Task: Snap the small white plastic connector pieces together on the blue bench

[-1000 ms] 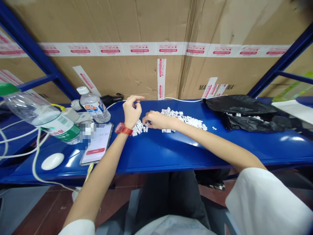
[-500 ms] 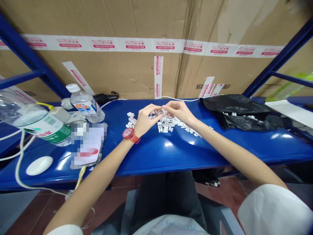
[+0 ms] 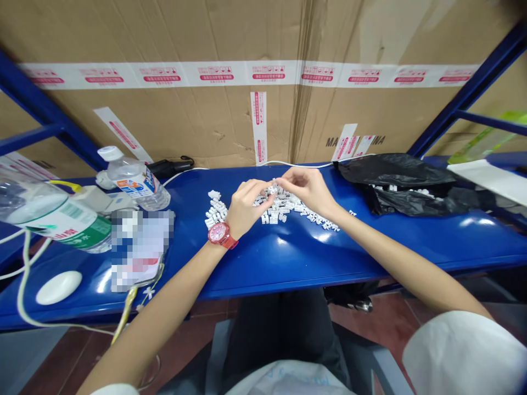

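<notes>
Above a heap of small white plastic pieces (image 3: 280, 209) on the blue desk, my two hands meet at the fingertips. My left hand (image 3: 247, 202), with a red watch (image 3: 218, 233) at its wrist, is closed in a pinch on a small white plastic piece (image 3: 272, 188). The thumb and fingers of my right hand (image 3: 309, 187) pinch at the same spot, from the right. Whether they hold one piece or two joined ones is too small to tell. More white pieces (image 3: 216, 210) lie in a group left of my left hand.
On the left stand a small bottle (image 3: 138, 184) and a large bottle (image 3: 68, 219), with a phone (image 3: 142, 247), a white oval object (image 3: 59, 287) and cables near them. A black plastic bag (image 3: 395, 184) with white pieces lies at right. Cardboard (image 3: 185, 120) backs the desk.
The view has shifted slightly. My fingertips have parted a little, and the white piece between them shows more plainly. Both hands stay over the heap.
</notes>
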Tool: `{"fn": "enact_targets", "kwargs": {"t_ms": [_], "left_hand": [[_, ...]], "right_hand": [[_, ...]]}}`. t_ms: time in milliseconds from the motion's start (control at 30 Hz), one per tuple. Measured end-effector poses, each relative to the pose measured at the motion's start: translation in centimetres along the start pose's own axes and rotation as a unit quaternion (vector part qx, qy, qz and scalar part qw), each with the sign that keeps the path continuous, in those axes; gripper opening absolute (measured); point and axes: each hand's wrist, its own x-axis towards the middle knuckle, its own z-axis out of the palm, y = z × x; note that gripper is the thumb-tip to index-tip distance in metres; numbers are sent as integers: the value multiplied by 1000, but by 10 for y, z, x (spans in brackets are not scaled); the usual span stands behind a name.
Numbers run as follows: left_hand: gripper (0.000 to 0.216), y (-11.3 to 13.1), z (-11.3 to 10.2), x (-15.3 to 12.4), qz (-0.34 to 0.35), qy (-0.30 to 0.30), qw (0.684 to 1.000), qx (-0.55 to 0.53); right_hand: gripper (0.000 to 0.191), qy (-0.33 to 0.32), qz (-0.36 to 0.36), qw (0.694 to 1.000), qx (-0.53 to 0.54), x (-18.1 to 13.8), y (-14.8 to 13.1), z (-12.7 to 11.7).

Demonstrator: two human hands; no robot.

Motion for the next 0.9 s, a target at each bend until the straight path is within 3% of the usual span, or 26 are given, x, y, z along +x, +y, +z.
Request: {"fn": "enact_targets", "kwargs": {"t_ms": [100,200,267,367,467,600,767,900], "left_hand": [[19,-7,-4,-1,-29,9,999,-16],[23,-10,-3,-1,-41,13,999,-30],[25,-8,0,-1,-20,10,999,-29],[27,-4,3,-3,23,-7,1000,-19],[23,-2,4,-4,57,-25,998,2],[19,-3,2,-3,74,-48,996,11],[22,-15,0,-4,-25,-62,998,15],[27,-24,-3,-6,-111,-171,976,75]], "right_hand": [[42,9,20,995,-95,-7,8,-31],[41,-64,34,980,-185,-16,10,-53],[42,-86,36,983,-156,-18,6,-49],[42,-99,16,992,-78,-14,-6,-25],[40,-120,1,990,-70,-6,-16,-4],[38,-156,15,984,-82,-4,-13,-11],[35,-177,65,961,-203,-17,9,-57],[33,-182,52,931,-313,-32,11,-73]]}}
